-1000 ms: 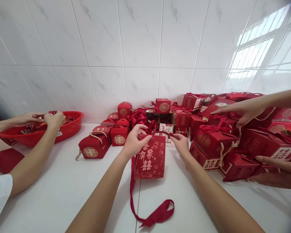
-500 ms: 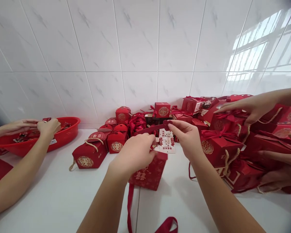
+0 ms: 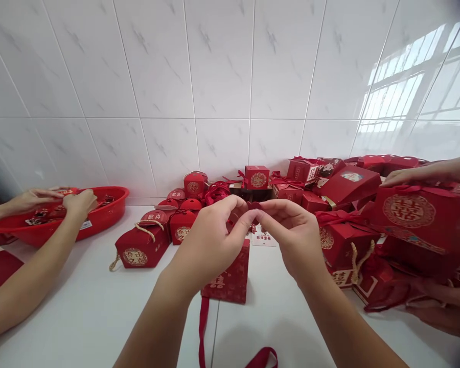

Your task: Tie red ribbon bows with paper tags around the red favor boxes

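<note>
A red gift box [image 3: 230, 278] with gold characters stands on the white counter in front of me. A long red ribbon [image 3: 204, 327] hangs from it down to the counter's near edge. My left hand [image 3: 210, 240] and my right hand [image 3: 293, 232] are raised above the box, fingertips meeting. Both pinch a short bit of the red ribbon [image 3: 253, 206] between them. The top of the box is hidden behind my hands.
A heap of red gift boxes [image 3: 291, 186] lies against the tiled wall. At the right, another person's hands lift a large red box [image 3: 417, 220]. At the left, a person's hands [image 3: 74, 202] reach into a red basin [image 3: 107, 202].
My hands have come together over the box and now pinch the ribbon at one spot. The person at the right has lifted a large red box from the pile.
</note>
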`<state>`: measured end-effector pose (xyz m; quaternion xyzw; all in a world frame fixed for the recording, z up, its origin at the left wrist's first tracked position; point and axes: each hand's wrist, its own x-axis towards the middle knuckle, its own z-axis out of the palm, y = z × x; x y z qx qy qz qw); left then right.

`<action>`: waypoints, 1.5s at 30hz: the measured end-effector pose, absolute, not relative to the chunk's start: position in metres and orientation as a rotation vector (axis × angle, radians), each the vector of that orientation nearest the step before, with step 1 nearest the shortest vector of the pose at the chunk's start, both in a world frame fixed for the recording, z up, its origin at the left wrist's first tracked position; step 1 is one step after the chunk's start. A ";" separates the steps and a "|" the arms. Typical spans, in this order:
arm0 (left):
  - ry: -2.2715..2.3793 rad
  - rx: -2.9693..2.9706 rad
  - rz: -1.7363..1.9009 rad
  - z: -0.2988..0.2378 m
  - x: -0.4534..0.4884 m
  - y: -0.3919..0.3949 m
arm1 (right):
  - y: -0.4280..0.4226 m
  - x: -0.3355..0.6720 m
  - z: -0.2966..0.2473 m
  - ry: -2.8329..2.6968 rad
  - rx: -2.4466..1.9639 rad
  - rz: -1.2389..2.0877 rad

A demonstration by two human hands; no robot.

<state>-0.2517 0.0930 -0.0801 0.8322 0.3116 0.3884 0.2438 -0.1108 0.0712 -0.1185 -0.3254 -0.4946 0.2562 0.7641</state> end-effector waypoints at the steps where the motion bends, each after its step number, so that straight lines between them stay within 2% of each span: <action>1: 0.821 2.276 1.042 -0.080 -0.252 0.093 | 0.071 -0.111 -0.118 -1.038 -0.707 0.557; 8: 0.637 2.162 0.936 -0.076 -0.259 0.106 | 0.071 -0.107 -0.118 -1.099 -0.667 0.673; 19: 0.501 2.034 0.694 -0.071 -0.269 0.110 | 0.065 -0.077 -0.114 -1.670 -0.691 0.423; 27: 0.582 2.105 0.586 -0.069 -0.277 0.116 | 0.068 -0.085 -0.116 -1.725 -0.652 0.414; 35: 0.770 2.159 0.680 -0.072 -0.279 0.119 | 0.075 -0.094 -0.126 -1.675 -0.722 0.382; 45: 0.772 2.124 0.948 -0.078 -0.269 0.121 | 0.077 -0.098 -0.129 -1.552 -0.723 0.349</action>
